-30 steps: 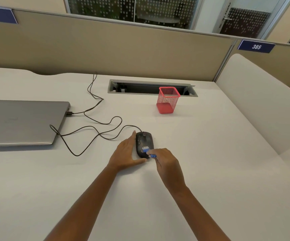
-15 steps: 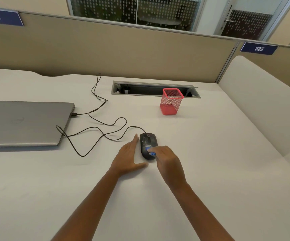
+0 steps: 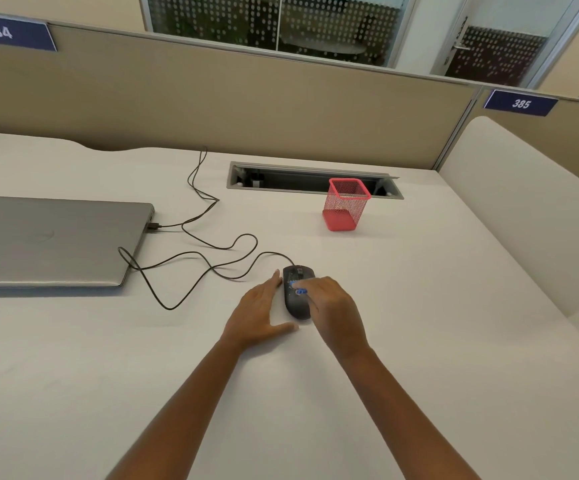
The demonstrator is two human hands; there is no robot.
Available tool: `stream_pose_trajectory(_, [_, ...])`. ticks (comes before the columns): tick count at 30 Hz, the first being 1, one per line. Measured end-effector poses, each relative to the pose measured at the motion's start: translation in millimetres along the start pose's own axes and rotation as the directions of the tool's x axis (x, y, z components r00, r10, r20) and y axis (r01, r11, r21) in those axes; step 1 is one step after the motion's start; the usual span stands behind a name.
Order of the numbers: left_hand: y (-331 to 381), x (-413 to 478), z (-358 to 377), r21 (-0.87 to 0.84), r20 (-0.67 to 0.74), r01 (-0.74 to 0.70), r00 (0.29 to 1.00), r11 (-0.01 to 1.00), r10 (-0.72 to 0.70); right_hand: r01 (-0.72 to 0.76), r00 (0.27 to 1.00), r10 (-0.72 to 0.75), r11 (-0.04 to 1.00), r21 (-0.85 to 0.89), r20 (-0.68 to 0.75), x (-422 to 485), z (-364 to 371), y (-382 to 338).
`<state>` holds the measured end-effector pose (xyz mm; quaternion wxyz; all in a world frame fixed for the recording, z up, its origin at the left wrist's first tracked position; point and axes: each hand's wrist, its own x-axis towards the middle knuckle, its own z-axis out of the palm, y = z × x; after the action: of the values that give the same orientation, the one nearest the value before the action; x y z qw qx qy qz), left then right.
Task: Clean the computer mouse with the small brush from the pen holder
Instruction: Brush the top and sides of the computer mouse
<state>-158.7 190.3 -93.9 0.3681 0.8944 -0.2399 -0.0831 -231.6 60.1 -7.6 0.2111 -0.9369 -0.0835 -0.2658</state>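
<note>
The white counter (image 3: 419, 341) carries a closed grey laptop (image 3: 49, 240) at its left edge, with a black cable (image 3: 194, 258) looping from the laptop's right side to the mouse. A red mesh pen holder (image 3: 345, 206) stands upright toward the far edge. Near the counter's middle the left hand (image 3: 260, 313) lies flat and released, fingers straight along the left side of the black mouse (image 3: 293, 303). The right hand (image 3: 333, 306) is over the mouse's right side, grasping the small blue brush (image 3: 298, 289) – its tip on the mouse's top
</note>
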Motion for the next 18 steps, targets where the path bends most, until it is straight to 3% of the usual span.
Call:
stream_pose_trajectory(8, [-1, 2, 3, 0.031, 0.011, 0.007, 1.0, 0.999, -0.008, 0.17, 0.984, -0.169, 0.985, -0.014, 0.061, -34, 6, -2])
stream_pose_trajectory(13, [0, 1, 3, 0.052, -0.026, -0.02, 0.999, 0.998, 0.022, 0.087, 0.996, -0.086, 0.993, -0.086, 0.015, -5, 2, -4])
stream_pose_trajectory(18, [1, 1, 2, 0.053, -0.017, -0.022, 1.0, 0.998, 0.023, 0.088, 0.991, -0.077, 0.991, -0.101, 0.111, -11, 11, -2])
